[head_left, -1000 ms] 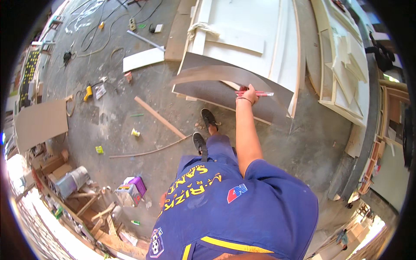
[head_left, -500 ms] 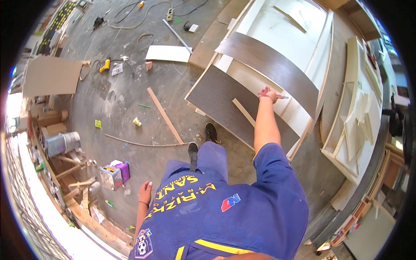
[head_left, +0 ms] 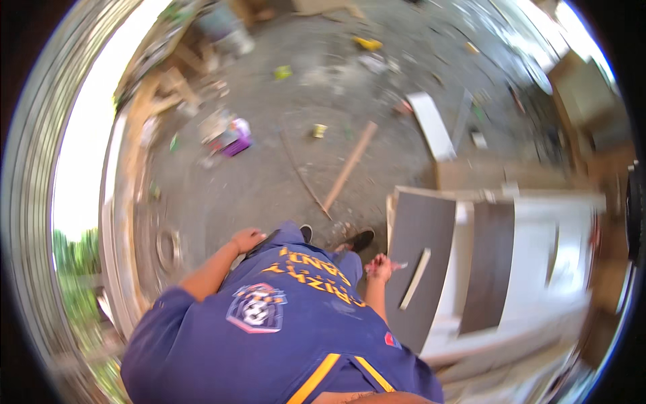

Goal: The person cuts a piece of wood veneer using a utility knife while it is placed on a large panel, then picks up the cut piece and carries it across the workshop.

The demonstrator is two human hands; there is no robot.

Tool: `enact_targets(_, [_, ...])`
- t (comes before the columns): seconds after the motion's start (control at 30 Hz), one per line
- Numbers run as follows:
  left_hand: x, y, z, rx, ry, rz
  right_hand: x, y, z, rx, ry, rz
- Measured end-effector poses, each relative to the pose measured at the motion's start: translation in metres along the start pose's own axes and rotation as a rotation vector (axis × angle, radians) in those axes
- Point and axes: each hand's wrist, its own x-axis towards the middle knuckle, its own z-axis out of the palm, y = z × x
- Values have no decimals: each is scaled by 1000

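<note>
A blurred, slim reddish tool (head_left: 398, 266) is gripped in the closed right hand (head_left: 380, 266) beside the flat dark panel (head_left: 422, 225), nothing is seen in the loosely open left hand (head_left: 249, 239), and the white unit (head_left: 538, 256) is part-covered by panel and smooth dark strip (head_left: 488, 266), rest left bare, straight pale batten (head_left: 415, 279) laid on panel, fixing can't be told.

To the right, the right hand (head_left: 381, 267) is being hemmed in by the large dark panel (head_left: 420, 222), and low passage across it is being obstructed by a pale strip (head_left: 416, 279). Farther over, a light gap is being left before the second dark panel (head_left: 488, 262). Ahead of the left hand (head_left: 247, 240), room is being offered over the floor (head_left: 249, 195), bounded by a thin strip (head_left: 303, 176) and a wooden plank (head_left: 351, 165).
</note>
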Motion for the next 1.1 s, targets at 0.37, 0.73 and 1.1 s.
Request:
enact_targets(0.37, [-71,-94,129,-565,223,-276,46,-5,-28,-645,-97,362])
enact_targets(0.73, [-213,-184,292,-1341,731,-663,-78,87,96,-1397,-225,361])
enact_targets(1.1, [-204,-242,208,-1589,1039,-710,-138,282,247,-1311,-468,380])
